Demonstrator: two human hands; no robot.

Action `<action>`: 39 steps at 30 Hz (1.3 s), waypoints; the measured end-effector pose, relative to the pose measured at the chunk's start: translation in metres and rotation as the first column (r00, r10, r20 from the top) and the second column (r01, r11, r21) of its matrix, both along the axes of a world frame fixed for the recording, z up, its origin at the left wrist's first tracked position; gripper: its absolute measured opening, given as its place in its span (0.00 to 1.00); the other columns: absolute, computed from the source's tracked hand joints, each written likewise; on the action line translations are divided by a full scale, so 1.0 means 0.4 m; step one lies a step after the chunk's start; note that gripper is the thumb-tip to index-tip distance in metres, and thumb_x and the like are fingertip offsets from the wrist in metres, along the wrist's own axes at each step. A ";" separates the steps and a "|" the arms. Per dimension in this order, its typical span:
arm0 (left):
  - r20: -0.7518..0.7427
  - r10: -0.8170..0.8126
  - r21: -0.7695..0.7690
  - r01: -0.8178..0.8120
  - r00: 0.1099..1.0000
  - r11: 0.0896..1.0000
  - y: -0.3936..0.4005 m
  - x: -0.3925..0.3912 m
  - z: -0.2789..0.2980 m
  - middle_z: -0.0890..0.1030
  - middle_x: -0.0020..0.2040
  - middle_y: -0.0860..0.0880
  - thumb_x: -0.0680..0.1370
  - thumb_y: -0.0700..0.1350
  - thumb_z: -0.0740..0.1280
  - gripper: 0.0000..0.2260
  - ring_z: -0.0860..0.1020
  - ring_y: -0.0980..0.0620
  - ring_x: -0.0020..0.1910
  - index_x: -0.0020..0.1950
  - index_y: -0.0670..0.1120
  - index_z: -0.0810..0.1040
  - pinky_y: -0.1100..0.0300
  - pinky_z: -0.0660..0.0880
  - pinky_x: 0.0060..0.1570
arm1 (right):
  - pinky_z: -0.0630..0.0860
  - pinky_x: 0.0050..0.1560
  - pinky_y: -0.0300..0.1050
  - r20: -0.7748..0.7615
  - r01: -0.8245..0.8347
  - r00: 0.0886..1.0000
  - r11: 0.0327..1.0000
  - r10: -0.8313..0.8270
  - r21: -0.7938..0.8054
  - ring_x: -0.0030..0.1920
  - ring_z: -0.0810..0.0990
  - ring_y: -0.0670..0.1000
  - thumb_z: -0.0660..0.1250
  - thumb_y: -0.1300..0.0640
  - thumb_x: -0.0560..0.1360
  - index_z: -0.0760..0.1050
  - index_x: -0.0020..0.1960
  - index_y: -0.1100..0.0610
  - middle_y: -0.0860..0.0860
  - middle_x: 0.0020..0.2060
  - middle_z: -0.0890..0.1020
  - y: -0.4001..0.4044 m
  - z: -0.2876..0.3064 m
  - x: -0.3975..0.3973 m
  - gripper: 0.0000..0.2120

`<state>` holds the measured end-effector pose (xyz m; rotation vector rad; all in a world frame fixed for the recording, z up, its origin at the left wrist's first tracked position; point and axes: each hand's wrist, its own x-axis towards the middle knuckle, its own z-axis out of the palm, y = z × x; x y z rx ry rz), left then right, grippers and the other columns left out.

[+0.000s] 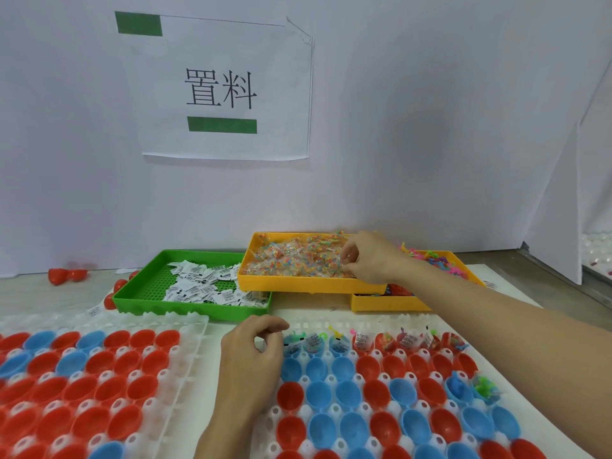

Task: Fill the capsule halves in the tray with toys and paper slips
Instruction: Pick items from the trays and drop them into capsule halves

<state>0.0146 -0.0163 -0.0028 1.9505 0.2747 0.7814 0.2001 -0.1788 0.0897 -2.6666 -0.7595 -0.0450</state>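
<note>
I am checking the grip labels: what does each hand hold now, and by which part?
The right hand reaches into the yellow tray and pinches a clear toy packet at its near edge. The left hand has curled fingers; whether it holds anything cannot be told.

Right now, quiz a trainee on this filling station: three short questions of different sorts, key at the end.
1. True or false: the right hand reaches into the green tray.
2. Which tray holds the paper slips?
3. Pick one: the filled capsule halves sit in the capsule tray's A) far row B) near row.

Key: 1 false, it is in the yellow tray of bagged beads. 2 the green tray. 3 A.
</note>
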 end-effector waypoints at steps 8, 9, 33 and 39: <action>0.001 -0.005 -0.014 0.005 1.000 1.000 -0.001 0.000 0.003 0.82 0.39 0.63 0.72 0.32 0.64 0.17 0.80 0.62 0.44 0.37 0.54 0.83 0.64 0.75 0.41 | 0.74 0.41 0.39 -0.028 0.136 0.991 0.946 -0.133 0.295 0.45 0.80 0.50 0.66 0.65 0.75 0.82 0.42 0.56 0.49 0.41 0.82 0.007 0.015 -0.001 0.09; 0.000 -0.005 -0.015 0.005 1.000 1.000 -0.001 0.000 0.004 0.82 0.39 0.63 0.72 0.32 0.64 0.17 0.80 0.62 0.44 0.37 0.54 0.83 0.64 0.75 0.41 | 0.74 0.40 0.39 -0.045 0.162 0.987 0.923 -0.156 0.349 0.44 0.80 0.49 0.66 0.65 0.75 0.82 0.41 0.54 0.48 0.39 0.82 0.004 0.015 -0.001 0.10; 0.003 -0.005 -0.002 0.005 1.000 1.000 0.001 0.000 0.005 0.84 0.41 0.54 0.73 0.29 0.64 0.17 0.79 0.66 0.44 0.40 0.49 0.85 0.78 0.71 0.37 | 0.80 0.39 0.36 -0.220 0.169 0.974 0.791 -0.044 0.588 0.37 0.86 0.51 0.77 0.61 0.69 0.83 0.38 0.50 0.50 0.37 0.86 -0.423 -0.036 -0.356 0.08; 0.007 0.002 0.021 -0.002 1.000 1.000 -0.001 0.001 0.003 0.85 0.41 0.54 0.74 0.29 0.63 0.17 0.81 0.58 0.46 0.40 0.49 0.84 0.78 0.71 0.37 | 0.81 0.46 0.43 -0.131 0.109 0.990 0.837 -0.044 0.536 0.42 0.84 0.48 0.73 0.62 0.74 0.83 0.51 0.44 0.46 0.40 0.85 -0.418 -0.062 -0.365 0.13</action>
